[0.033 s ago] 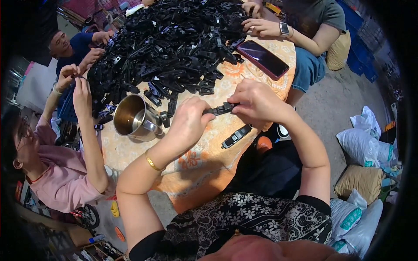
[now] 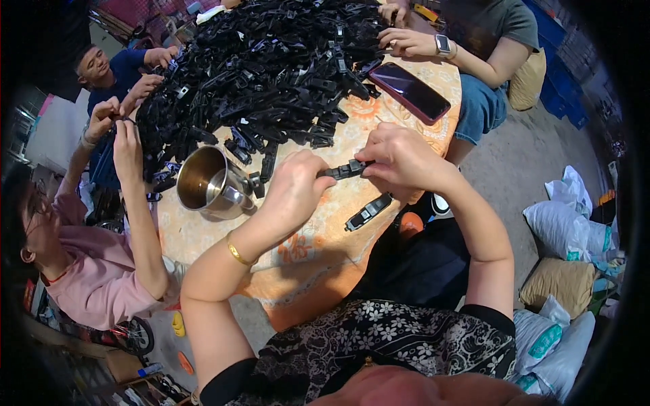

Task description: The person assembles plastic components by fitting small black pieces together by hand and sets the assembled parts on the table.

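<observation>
My left hand pinches one end of a narrow black plastic part between thumb and fingers. At its other end my right hand is closed on the same part, so it is held nearly level above the table edge. Part of it is hidden by my fingers. Just below my right hand, a similar black piece with a grey middle lies on the cloth. A steel mug stands left of my left hand, its handle toward my wrist. Beyond the hands rises a large heap of black plastic parts.
A patterned orange cloth covers the table. A phone in a dark red case lies at the right. Other people's hands work around the heap: a person in pink, one in blue, one with a watch. Filled sacks stand on the floor at right.
</observation>
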The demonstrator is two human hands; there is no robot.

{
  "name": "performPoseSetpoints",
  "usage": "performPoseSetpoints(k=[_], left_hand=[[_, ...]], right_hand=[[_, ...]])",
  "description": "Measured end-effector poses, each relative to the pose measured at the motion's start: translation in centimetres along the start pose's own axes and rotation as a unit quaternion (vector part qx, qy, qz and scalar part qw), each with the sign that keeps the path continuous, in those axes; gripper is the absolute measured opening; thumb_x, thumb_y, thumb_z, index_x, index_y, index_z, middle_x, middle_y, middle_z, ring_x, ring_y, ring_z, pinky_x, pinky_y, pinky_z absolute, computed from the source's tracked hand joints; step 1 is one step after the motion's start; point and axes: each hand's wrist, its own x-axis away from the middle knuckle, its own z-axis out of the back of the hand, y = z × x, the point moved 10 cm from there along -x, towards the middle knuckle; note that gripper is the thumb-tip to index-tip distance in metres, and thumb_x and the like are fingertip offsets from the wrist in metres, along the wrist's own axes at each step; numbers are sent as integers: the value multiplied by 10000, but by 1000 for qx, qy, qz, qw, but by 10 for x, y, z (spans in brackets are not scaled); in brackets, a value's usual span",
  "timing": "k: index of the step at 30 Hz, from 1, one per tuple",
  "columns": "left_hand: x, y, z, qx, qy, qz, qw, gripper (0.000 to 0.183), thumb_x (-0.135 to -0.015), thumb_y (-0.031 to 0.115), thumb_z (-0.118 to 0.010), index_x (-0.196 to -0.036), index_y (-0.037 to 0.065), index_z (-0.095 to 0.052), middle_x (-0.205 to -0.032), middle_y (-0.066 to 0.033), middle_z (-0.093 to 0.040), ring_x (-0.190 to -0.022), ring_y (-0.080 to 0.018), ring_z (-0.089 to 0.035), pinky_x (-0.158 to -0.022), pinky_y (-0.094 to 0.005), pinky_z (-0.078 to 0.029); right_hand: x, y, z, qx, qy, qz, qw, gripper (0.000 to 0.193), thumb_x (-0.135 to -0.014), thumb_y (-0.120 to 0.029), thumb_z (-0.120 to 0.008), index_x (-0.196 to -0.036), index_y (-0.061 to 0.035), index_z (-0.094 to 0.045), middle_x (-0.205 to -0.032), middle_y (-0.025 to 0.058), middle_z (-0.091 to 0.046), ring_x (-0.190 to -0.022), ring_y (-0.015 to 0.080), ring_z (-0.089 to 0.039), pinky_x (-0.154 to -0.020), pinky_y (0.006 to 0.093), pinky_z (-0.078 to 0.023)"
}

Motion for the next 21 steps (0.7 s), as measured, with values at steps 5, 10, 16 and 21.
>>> performPoseSetpoints(k=[5,10,16,21], left_hand=[[-1,3,-3,14,21,-6,1000,163,-754,115,-732,-810,-13,-648,-794,-151,-607,-775,-341,-597,-694,-404,-474],[-3,0,-4,17,17,-20,1000,165,-753,116,-734,-806,-15,-649,-798,-152,-610,-769,-340,-601,-688,-403,-478],[-5,0,-4,22,21,-12,999,165,-750,108,-742,-816,-18,-657,-794,-156,-611,-751,-332,-612,-670,-391,-487],[-5,0,-5,19,15,-8,1000,162,-758,109,-739,-823,-17,-662,-796,-155,-611,-751,-332,-612,-674,-389,-490]], right_hand=[[-9,2,-7,-1,7,11,1000,234,-697,-145,-774,-903,-44,-726,-819,104,-637,-796,288,-613,-703,380,-496],[-10,15,-13,-145,-3,13,989,248,-702,-127,-782,-915,-19,-716,-811,103,-635,-793,281,-615,-694,359,-490],[-10,8,-13,-136,21,53,989,259,-689,-109,-792,-917,-21,-706,-813,92,-631,-799,276,-604,-711,361,-483],[1,-11,-6,-8,64,108,992,306,-650,-55,-773,-936,-38,-666,-804,91,-578,-794,288,-563,-688,381,-467]])
